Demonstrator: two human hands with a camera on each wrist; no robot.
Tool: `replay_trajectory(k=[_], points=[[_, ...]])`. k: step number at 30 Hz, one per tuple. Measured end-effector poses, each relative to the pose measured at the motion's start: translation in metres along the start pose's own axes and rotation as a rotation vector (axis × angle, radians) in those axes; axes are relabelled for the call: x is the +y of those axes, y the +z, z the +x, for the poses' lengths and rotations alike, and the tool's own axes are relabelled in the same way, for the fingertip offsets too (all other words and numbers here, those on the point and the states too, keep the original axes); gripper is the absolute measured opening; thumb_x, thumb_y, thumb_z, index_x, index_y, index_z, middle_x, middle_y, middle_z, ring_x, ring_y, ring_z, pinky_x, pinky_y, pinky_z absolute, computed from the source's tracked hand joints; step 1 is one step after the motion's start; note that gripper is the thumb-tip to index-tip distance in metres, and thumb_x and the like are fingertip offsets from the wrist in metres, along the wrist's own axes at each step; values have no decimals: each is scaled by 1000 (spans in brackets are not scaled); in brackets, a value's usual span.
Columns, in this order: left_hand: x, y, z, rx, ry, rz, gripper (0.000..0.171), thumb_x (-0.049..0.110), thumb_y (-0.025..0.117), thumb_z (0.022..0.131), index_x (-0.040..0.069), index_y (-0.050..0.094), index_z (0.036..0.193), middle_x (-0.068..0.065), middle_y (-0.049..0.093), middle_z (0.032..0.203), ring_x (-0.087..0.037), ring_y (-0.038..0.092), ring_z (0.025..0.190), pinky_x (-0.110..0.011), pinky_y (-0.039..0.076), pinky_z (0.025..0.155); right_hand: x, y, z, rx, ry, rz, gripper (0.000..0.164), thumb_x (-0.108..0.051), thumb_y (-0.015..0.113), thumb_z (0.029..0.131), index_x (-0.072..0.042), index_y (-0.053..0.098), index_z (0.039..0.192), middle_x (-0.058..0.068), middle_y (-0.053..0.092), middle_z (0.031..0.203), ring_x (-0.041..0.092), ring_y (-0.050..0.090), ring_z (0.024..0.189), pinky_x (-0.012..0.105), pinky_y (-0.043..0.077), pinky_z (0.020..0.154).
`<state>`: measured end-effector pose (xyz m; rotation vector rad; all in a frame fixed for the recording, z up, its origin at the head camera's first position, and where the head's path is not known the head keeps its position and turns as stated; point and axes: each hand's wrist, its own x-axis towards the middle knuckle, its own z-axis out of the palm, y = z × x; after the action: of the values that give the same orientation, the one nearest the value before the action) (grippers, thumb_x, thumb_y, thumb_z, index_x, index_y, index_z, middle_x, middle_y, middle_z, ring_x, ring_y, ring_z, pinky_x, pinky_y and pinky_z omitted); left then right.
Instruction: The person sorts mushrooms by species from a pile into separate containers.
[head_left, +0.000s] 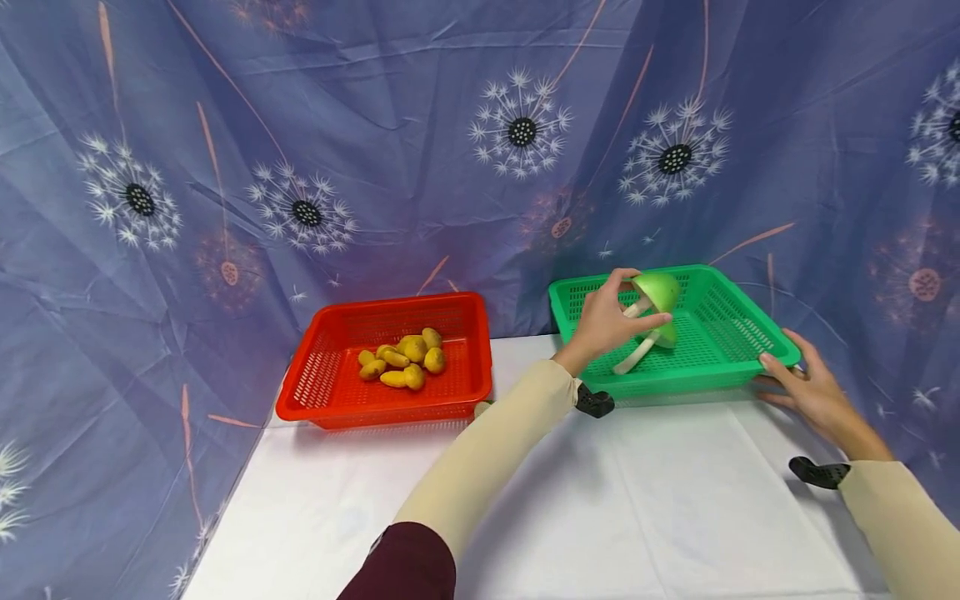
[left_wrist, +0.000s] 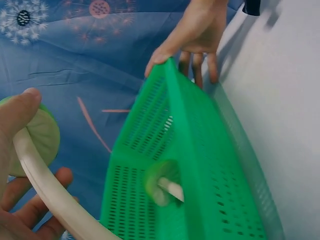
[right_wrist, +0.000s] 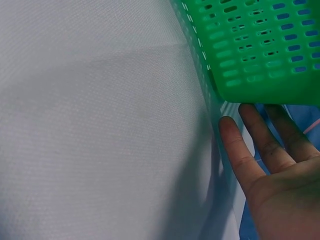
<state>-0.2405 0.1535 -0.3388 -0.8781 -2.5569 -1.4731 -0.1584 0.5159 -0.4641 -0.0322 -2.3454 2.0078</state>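
Observation:
My left hand (head_left: pixel 602 323) holds a mushroom with a green cap (head_left: pixel 660 290) and a pale stem over the green basket (head_left: pixel 716 375). In the left wrist view, the thumb lies against this mushroom's cap, and its long stem (left_wrist: pixel 47 182) slants down across the palm. A second green-capped mushroom (left_wrist: pixel 162 180) lies inside the basket. My right hand (head_left: pixel 813 387) grips the basket's front right corner, thumb on the rim and fingers outside below it. From the right wrist, the fingertips (right_wrist: pixel 231 127) show close to the basket's lower edge; the thumb is out of sight there.
Left of the green basket stands a red basket (head_left: pixel 390 414) with several yellow, potato-like pieces (head_left: pixel 405 358). A small pale object (head_left: pixel 482 408) shows beside its front right corner, partly behind my left sleeve. White cloth (head_left: pixel 675 500) covers the table; a blue dandelion-print curtain (head_left: pixel 420 150) hangs behind.

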Motion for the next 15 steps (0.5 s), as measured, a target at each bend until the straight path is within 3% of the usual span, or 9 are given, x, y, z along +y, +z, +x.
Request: replay_trajectory(k=[5,15], points=[[-7,15,0,-18,-53,56,77,50,83,84,26,47,147,11,61,129,-15,52,123,-30,49,95,-1,1,-1,11,8,-54,84,-22,54,108,-43,-6,162,-9,45,122,3,70,96,34,62,78],[-21,31,-3,-17,-186,32,74,49,85,83,22,50,142,5,61,121,-16,56,113,-30,53,82,-6,2,-4,-8,-7,-2,83,-20,53,108,-41,-6,163,-20,54,115,5,71,95,35,62,76]])
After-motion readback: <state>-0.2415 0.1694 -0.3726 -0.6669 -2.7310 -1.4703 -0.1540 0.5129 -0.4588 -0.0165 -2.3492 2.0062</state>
